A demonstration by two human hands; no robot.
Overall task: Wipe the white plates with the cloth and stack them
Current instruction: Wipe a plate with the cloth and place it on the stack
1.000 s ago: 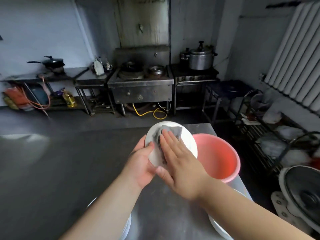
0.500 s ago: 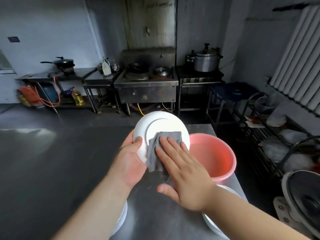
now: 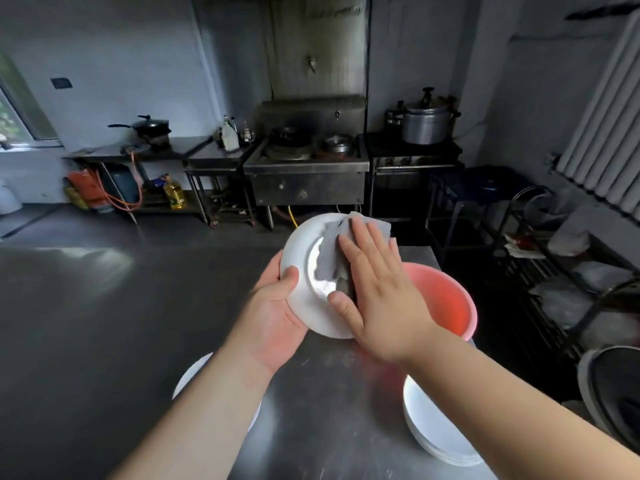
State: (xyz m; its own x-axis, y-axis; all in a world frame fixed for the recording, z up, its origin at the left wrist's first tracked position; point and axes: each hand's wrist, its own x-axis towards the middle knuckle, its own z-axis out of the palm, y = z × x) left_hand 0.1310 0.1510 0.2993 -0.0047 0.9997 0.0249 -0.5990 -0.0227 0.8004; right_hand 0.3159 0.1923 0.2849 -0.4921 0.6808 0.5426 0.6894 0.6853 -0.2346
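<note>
Place: commercial kitchen, dim.
Proof: steel wok range (image 3: 306,168) w/ burners; big lidded aluminium pressure pot (image 3: 427,124); black frying pan (image 3: 152,128); yellow cooking-oil bottle (image 3: 175,194); steel worktable (image 3: 104,323).

Stainless-steel bench (image 3: 104,341), its dull grey top scuffed and showing a pale patch of reflected light near the far left. Standing directly on it: a pink plastic basin (image 3: 450,306) near the far right corner; a stack of white plates (image 3: 433,434) at the near right edge, just in front of the basin; and a second stack of white plates (image 3: 194,372) nearer the middle of the bench, largely hidden behind a forearm. The two stacks stand well apart.
</note>
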